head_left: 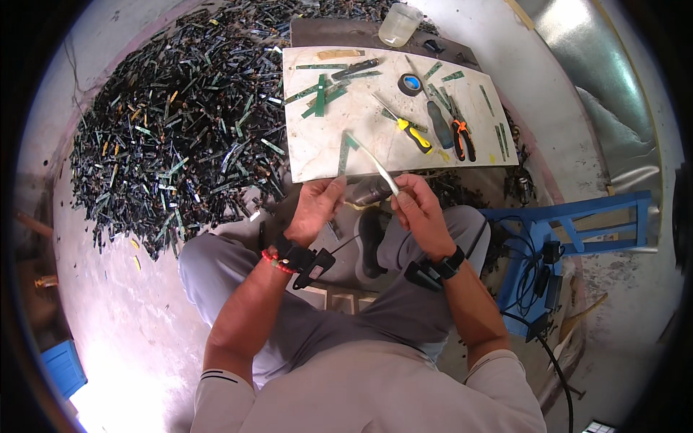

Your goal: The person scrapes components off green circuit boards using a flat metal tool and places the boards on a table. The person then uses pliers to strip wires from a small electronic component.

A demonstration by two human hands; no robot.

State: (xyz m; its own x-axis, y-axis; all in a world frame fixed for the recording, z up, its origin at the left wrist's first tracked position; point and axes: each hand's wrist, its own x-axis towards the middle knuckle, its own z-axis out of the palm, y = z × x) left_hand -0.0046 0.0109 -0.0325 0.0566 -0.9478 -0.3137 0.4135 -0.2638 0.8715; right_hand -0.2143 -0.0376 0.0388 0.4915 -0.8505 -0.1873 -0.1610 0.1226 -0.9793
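Note:
Between the finger and thumb of my left hand [318, 206] is a narrow green circuit board strip [343, 159], held upright over the near edge of the board. My right hand [416, 207] is closed on the pale handle of a toothbrush [379, 167]. The brush's green-bristled head is at the upper end of the strip; whether they touch I cannot tell. On the white board [310, 148] before me lie more green strips [320, 95], a yellow-handled screwdriver [413, 136], a dark-handled tool [438, 124], orange-and-black pliers [463, 137] and a roll of blue-and-black tape [409, 84].
A large heap of loose circuit board strips [180, 130] spreads over the floor at the left. A clear plastic jar [400, 26] stands behind the board. At the right is a blue frame [527, 274] with black cables, and a blue box [63, 368] sits at the lower left.

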